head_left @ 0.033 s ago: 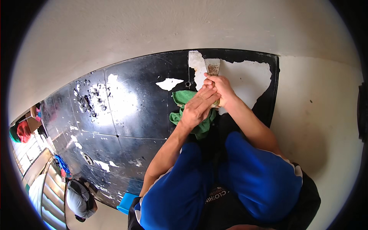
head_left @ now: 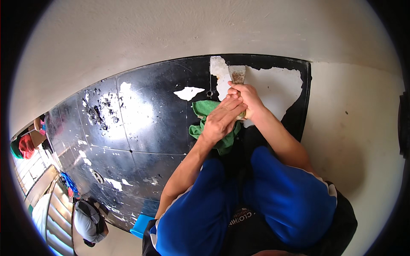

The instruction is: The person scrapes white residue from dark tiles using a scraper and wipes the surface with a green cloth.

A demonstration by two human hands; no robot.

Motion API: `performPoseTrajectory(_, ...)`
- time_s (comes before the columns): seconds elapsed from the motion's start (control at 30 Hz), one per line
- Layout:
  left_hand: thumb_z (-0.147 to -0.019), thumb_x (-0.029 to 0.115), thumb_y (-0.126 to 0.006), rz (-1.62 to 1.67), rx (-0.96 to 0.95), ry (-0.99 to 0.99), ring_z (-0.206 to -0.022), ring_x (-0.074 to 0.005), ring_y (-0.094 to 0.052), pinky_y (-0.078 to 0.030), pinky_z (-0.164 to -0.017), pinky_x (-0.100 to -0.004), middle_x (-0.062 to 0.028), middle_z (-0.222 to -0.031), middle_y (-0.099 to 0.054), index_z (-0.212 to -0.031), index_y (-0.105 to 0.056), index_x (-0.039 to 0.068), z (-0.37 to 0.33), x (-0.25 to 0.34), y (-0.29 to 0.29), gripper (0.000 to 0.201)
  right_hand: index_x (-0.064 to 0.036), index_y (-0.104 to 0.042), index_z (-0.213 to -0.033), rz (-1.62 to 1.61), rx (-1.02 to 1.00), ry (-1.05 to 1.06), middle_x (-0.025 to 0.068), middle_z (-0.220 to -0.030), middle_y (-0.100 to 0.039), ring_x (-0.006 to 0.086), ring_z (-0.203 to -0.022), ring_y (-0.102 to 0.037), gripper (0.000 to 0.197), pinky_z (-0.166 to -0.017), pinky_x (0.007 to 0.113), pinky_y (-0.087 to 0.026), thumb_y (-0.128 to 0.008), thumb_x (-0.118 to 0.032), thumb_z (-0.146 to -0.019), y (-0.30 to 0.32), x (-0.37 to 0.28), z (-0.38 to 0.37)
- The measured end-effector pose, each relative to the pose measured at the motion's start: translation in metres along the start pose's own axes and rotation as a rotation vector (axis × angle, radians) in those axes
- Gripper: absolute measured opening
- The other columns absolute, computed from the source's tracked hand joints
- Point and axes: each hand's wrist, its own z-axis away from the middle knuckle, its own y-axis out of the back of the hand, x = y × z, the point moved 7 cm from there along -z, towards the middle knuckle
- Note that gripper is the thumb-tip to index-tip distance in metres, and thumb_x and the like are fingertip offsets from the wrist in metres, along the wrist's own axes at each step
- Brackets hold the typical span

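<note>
Both hands meet at the top of a black painted panel point(head_left: 141, 128) on a pale wall point(head_left: 171, 30). The right hand point(head_left: 247, 100) is closed tight around the handle of a scraper point(head_left: 237, 76), whose flat metal blade points up and lies against the panel at the edge of a bare white patch point(head_left: 273, 87) where the black coat is gone. The left hand point(head_left: 222, 119) lies over the right one, fingers pressed together and laid flat across its knuckles and the scraper's handle. A green cloth point(head_left: 203, 109) is bunched just under and left of the left hand, touching it; whether that hand grips it cannot be told. Smaller white chips point(head_left: 189, 92) dot the black paint to the left. Below the hands, the person's knees in blue trousers point(head_left: 294, 200) fill the lower part of the view.
</note>
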Motion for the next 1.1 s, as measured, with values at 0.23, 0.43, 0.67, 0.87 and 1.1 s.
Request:
performPoseTrajectory(0.23,-0.072,-0.01,-0.071,-0.064,0.023,-0.022,-0.124,-0.0342,-0.063,-0.048,-0.112,-0.0473,-0.0177,-0.127,-0.068,-0.12,-0.072,0.003,0.003,-0.004,0.001,0.05,-0.0029,-0.048,-0.111,-0.004,0.018,-0.014,0.0002,-0.07,-0.045,0.0144,-0.066,-0.046,0.013,-0.074,0.034,-0.049,-0.053,-0.009,-0.1,-0.007,0.0,0.001)
performPoseTrajectory(0.43,-0.071,-0.012,-0.07,-0.035,0.029,-0.01,-0.123,-0.0347,-0.064,-0.048,-0.112,-0.0479,-0.0176,-0.126,-0.069,-0.12,-0.072,0.002,0.005,-0.002,-0.004,0.05,-0.0018,-0.049,-0.114,0.062,0.033,0.024,-0.0006,-0.07,-0.046,0.0129,-0.064,-0.046,0.018,-0.072,0.03,-0.05,-0.056,-0.013,-0.102,0.003,0.0,0.0)
performPoseTrajectory(0.67,-0.07,-0.017,-0.066,-0.036,0.03,-0.02,-0.122,-0.0369,-0.064,-0.049,-0.11,-0.0483,-0.0196,-0.124,-0.07,-0.116,-0.072,-0.001,0.004,0.005,-0.003,0.049,-0.0014,-0.051,-0.108,0.09,0.03,0.007,-0.0009,-0.069,-0.046,0.0128,-0.064,-0.046,0.013,-0.072,0.031,-0.049,-0.056,-0.012,-0.102,0.003,0.001,-0.003)
performPoseTrajectory(0.87,-0.069,-0.017,-0.067,-0.042,0.035,-0.015,-0.122,-0.0372,-0.065,-0.049,-0.111,-0.0486,-0.0196,-0.123,-0.07,-0.117,-0.072,-0.001,0.0,0.003,-0.004,0.051,-0.0018,-0.047,-0.113,0.028,-0.016,-0.022,0.0005,-0.072,-0.047,0.0133,-0.065,-0.045,0.016,-0.076,0.035,-0.049,-0.052,-0.008,-0.099,0.003,-0.003,-0.003)
performPoseTrajectory(1.1,-0.07,-0.014,-0.068,-0.042,0.045,0.002,-0.121,-0.0365,-0.065,-0.048,-0.111,-0.0485,-0.019,-0.123,-0.069,-0.117,-0.072,0.001,0.001,0.003,-0.004,0.049,-0.0002,-0.05,-0.115,0.011,0.019,-0.028,-0.0015,-0.071,-0.044,0.0108,-0.063,-0.043,0.018,-0.076,0.031,-0.049,-0.055,-0.011,-0.102,-0.009,-0.005,0.004)
